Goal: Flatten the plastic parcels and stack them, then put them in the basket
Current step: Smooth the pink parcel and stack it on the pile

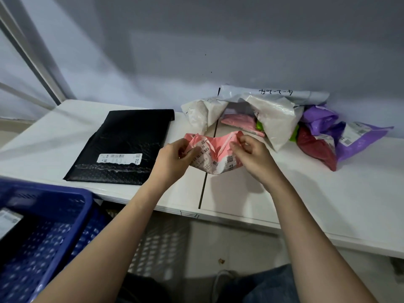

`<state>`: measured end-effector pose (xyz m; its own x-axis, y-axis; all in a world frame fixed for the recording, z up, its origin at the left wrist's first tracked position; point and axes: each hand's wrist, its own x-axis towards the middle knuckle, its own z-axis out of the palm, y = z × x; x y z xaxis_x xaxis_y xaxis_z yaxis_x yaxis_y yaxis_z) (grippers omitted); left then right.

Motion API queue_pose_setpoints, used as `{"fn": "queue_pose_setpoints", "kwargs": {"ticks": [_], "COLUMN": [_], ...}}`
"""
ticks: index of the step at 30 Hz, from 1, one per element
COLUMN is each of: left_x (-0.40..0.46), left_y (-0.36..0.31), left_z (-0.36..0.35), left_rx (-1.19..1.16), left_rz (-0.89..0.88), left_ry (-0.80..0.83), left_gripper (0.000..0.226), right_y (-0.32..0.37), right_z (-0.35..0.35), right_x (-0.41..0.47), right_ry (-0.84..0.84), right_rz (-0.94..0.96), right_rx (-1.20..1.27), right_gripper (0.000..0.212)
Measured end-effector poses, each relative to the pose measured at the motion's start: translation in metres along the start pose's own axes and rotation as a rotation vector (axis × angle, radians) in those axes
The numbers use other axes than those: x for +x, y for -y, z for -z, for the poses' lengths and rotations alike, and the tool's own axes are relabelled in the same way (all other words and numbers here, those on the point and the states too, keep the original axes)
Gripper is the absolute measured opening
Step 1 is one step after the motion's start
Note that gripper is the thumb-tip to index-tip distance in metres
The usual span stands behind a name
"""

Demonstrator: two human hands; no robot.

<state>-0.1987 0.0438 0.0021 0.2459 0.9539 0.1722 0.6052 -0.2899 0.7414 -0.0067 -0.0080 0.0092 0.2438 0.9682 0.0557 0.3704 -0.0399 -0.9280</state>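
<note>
One head-worn view – looking forward and down, close over the white table (328, 193).

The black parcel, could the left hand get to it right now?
Probably yes, once it lets go. The black parcel lies flat on the table, just beside the left hand, with nothing between them. But both hands are busy: the left hand and right hand are gripping the pink parcel.

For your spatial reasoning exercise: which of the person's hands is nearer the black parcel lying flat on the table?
Left. The left hand is just right of the black parcel; the right hand is farther right, across the pink parcel both hold.
</note>
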Motion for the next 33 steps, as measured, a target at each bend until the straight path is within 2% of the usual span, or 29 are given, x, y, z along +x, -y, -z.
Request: {"fn": "queue_pose_setpoints", "kwargs": {"ticks": [6, 11, 15, 17, 20, 23, 25, 29, 31, 33], "left_x": [0.011, 0.014, 0.014, 0.014, 0.015, 0.015, 0.013, 0.009, 0.009, 0.010], "left_y": [-0.002, 0.003, 0.004, 0.003, 0.002, 0.003, 0.002, -0.004, -0.005, -0.004], "left_z": [-0.005, -0.001, 0.004, 0.005, 0.007, 0.010, 0.008, 0.000, -0.001, 0.000], "left_rx": [-0.063, -0.029, 0.126, 0.112, 0.021, 0.064, 0.119, 0.170, 0.163, 0.119], "left_rz": [0.001, 0.085, 0.020, -0.028, -0.064, -0.066, -0.114, -0.181, -0.185, -0.160], "left_ry": [-0.069, -0.221, -0.267, -0.247, -0.180, -0.105, -0.040, 0.016, 0.022, 0.010], "left_gripper": [0.011, 0.020, 0.018, 0.017, 0.015, 0.017, 0.022, 0.026, 0.024, 0.025], "right_y": [-0.006, -0.007, -0.005, -0.005, -0.006, -0.008, -0.007, 0.000, 0.000, -0.003], "right_z": [-0.010, -0.011, -0.014, -0.014, -0.010, -0.008, -0.009, -0.018, -0.023, -0.024], "right_x": [0.008, 0.011, 0.012, 0.013, 0.011, 0.011, 0.012, 0.006, 0.004, 0.005], "right_ry": [-0.208, -0.278, -0.314, -0.329, -0.335, -0.345, -0.285, 0.012, 0.066, 0.048], "right_rz": [0.003, -0.012, 0.002, -0.003, -0.035, -0.004, 0.067, 0.076, 0.103, 0.107], "right_rx": [-0.195, -0.260, -0.311, -0.311, -0.258, -0.204, -0.246, -0.300, -0.376, -0.410], "right_gripper": [0.033, 0.031, 0.028, 0.028, 0.018, 0.026, 0.029, 0.033, 0.027, 0.021]}}
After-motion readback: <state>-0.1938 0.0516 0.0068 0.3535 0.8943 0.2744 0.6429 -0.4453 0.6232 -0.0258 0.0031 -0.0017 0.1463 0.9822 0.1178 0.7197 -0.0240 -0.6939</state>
